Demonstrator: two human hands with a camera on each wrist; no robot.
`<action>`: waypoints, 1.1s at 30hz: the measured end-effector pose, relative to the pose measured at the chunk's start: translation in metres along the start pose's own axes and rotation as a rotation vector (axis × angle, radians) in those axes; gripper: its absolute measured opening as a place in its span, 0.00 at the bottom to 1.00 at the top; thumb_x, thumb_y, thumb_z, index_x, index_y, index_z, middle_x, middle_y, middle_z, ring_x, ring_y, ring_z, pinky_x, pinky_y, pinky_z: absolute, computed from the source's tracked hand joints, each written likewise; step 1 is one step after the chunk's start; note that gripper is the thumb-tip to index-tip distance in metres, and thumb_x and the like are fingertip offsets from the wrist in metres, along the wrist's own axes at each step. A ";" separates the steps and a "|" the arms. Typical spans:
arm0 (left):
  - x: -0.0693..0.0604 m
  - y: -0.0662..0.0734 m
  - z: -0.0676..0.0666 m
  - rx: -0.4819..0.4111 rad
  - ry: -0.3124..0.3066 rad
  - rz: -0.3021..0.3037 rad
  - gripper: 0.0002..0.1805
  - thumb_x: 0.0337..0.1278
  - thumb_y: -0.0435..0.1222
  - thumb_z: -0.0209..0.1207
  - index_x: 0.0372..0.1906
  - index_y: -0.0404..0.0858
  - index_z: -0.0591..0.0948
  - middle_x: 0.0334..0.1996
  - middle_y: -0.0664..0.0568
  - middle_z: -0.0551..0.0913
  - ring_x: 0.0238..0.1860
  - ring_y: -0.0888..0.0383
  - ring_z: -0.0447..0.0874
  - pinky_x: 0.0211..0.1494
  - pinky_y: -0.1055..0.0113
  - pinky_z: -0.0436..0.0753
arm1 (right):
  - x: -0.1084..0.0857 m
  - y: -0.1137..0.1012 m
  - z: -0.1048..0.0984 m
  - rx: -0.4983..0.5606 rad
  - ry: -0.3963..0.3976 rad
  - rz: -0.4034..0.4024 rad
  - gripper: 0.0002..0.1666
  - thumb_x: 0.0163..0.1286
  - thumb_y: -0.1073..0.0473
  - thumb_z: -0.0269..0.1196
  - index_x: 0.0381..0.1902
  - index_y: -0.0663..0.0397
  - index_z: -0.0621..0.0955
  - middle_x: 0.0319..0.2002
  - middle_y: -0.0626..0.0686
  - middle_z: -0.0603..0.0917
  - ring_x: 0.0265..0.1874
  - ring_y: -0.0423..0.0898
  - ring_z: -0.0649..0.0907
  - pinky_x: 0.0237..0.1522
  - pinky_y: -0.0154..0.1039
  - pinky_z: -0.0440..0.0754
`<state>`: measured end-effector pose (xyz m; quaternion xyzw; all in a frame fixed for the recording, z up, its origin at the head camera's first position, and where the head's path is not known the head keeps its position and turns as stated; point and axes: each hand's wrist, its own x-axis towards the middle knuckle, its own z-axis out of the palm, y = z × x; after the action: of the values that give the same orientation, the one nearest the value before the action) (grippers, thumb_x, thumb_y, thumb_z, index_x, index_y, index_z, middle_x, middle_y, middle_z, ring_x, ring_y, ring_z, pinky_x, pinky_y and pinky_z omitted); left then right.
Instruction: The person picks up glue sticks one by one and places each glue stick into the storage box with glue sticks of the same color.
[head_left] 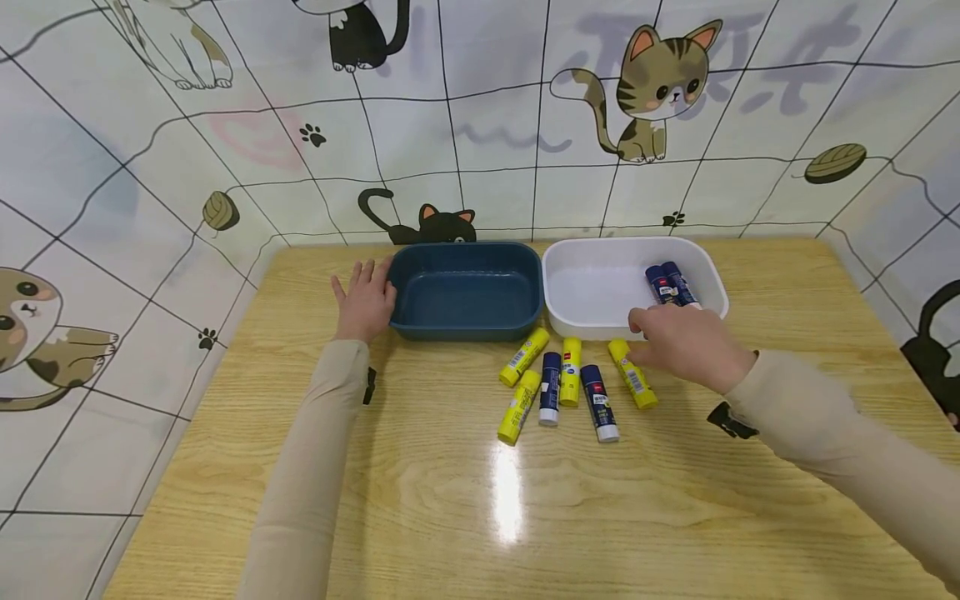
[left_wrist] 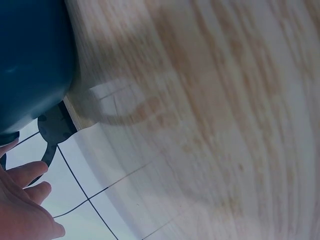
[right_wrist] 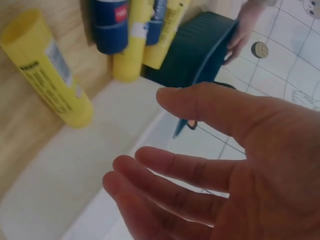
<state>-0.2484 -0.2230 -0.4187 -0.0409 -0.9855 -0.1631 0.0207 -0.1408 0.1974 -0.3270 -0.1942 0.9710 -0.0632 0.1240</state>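
Note:
My left hand (head_left: pixel 363 302) rests against the left end of the dark blue bin (head_left: pixel 465 333), its fingers spread at the rim; the left wrist view shows only part of this hand (left_wrist: pixel 25 200). My right hand (head_left: pixel 686 346) hovers by the front edge of the white bin (head_left: pixel 592 325). Its thumb and fingers stand apart with nothing between them in the right wrist view. Nearest to it lies a yellow glue stick (head_left: pixel 633 373) on the table. Two dark blue glue sticks (head_left: pixel 662 283) lie inside the white bin at its right end, partly hidden by this hand.
In front of the bins lie two dark blue glue sticks (head_left: pixel 600 403) and several yellow ones (head_left: pixel 519 407) on the wooden table (head_left: pixel 450 517). The bins stand side by side against a cat-printed backdrop (head_left: pixel 495 125), which also rises at both sides.

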 end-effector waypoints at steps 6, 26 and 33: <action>-0.001 0.000 -0.001 -0.004 0.004 -0.003 0.28 0.72 0.39 0.37 0.75 0.44 0.58 0.72 0.36 0.55 0.74 0.41 0.44 0.67 0.35 0.29 | -0.002 0.005 0.026 0.038 0.006 -0.003 0.18 0.55 0.57 0.72 0.36 0.64 0.80 0.25 0.49 0.79 0.18 0.44 0.73 0.19 0.37 0.71; 0.000 0.002 -0.001 0.008 -0.003 -0.018 0.28 0.72 0.40 0.36 0.75 0.45 0.57 0.72 0.37 0.57 0.74 0.40 0.44 0.67 0.35 0.29 | 0.011 0.011 0.068 0.120 0.079 0.093 0.15 0.59 0.58 0.69 0.31 0.64 0.75 0.22 0.52 0.72 0.19 0.46 0.72 0.19 0.37 0.70; 0.000 0.003 -0.002 0.002 -0.018 -0.034 0.29 0.72 0.40 0.37 0.76 0.47 0.56 0.72 0.39 0.57 0.74 0.41 0.43 0.66 0.35 0.28 | 0.009 0.012 0.070 0.128 0.088 0.072 0.14 0.57 0.59 0.68 0.31 0.62 0.75 0.23 0.52 0.72 0.19 0.46 0.72 0.19 0.38 0.71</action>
<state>-0.2479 -0.2207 -0.4162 -0.0259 -0.9864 -0.1621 0.0090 -0.1343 0.1999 -0.3987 -0.1481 0.9758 -0.1292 0.0958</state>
